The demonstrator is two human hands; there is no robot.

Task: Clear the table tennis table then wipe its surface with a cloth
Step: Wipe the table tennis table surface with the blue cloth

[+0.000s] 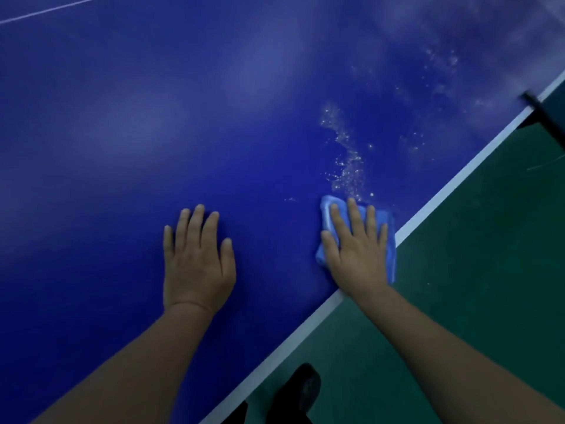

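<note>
A blue table tennis table fills most of the view, seen from above at a slant. Its white edge stripe runs diagonally from the lower middle to the upper right, with a green floor beyond it. One thin white line crosses the far upper left corner of the surface.

Two bare forearms reach in from the bottom. The left hand lies flat on the bare table, palm down, fingers spread and grasping nothing — it looks like a brace for the body. The right hand presses flat, fingers extended, on one folded blue cloth, pinning it to the surface rather than clenching it. The cloth sits just beside the table's edge stripe, near the person.

Just beyond the cloth, a trail of pale specks and droplets stretches away toward the upper right, with fainter scattered patches further off and hazy smears near the top right corner.

No bats, balls or other loose items show on the visible surface, so clearing seems done here. Wiping appears under way but unfinished — the speckled trail and smears remain.

At the bottom edge, one dark shoe shows on the floor; a dark blurred object stands at the right edge.
</note>
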